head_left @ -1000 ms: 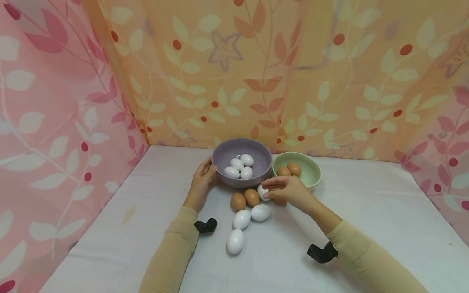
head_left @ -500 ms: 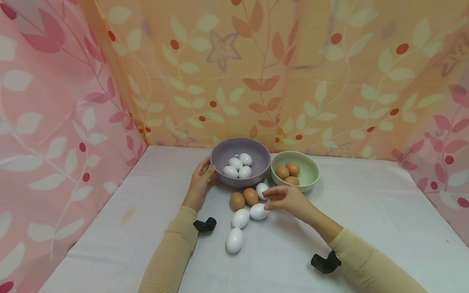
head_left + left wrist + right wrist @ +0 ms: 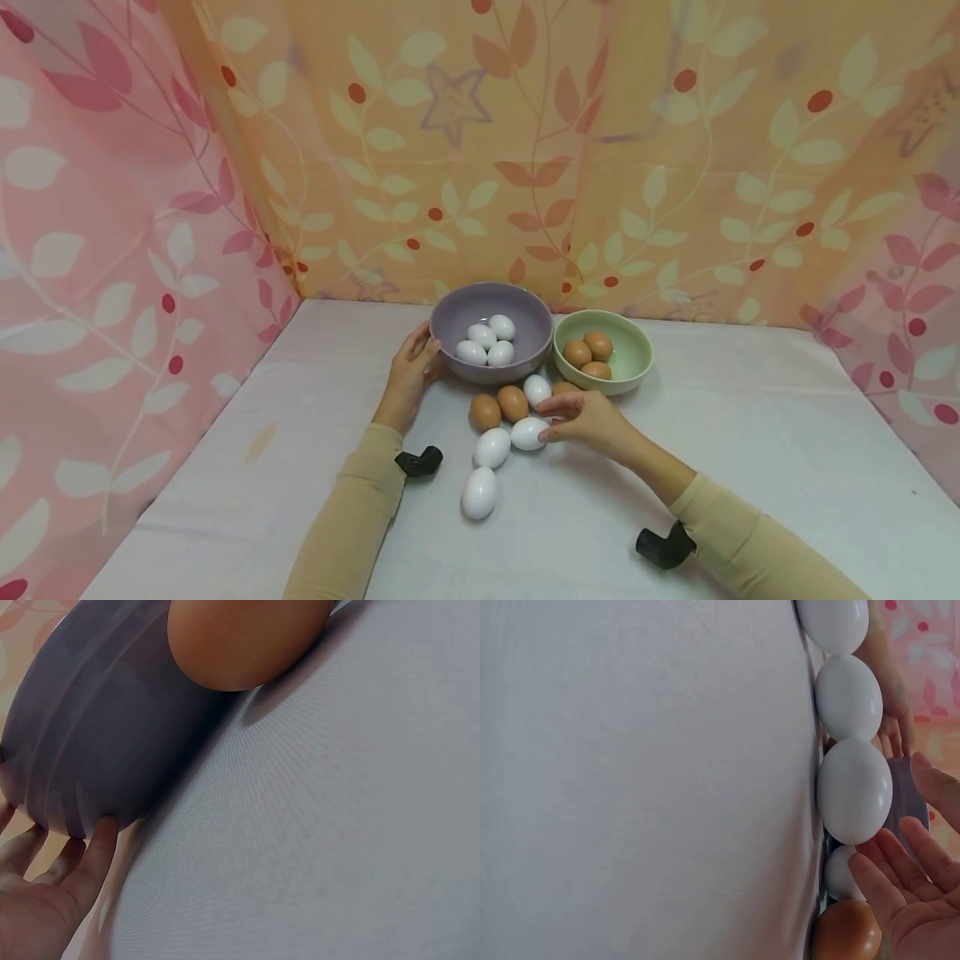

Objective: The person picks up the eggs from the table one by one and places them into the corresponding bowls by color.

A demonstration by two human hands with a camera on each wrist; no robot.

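White egg (image 3: 529,434) lies on the worktop (image 3: 600,517), well in from its edges, before the purple bowl (image 3: 531,325). A second white egg (image 3: 492,448) bounds its left, a brown egg (image 3: 513,402) its far side; room for moving extends from its near side. Long axis: roughly left to right. Right hand (image 3: 592,423): fingers parted, thumb at the egg's right end; firm contact cannot be confirmed. Left hand (image 3: 408,375): fingers extended against the bowl's outer wall.
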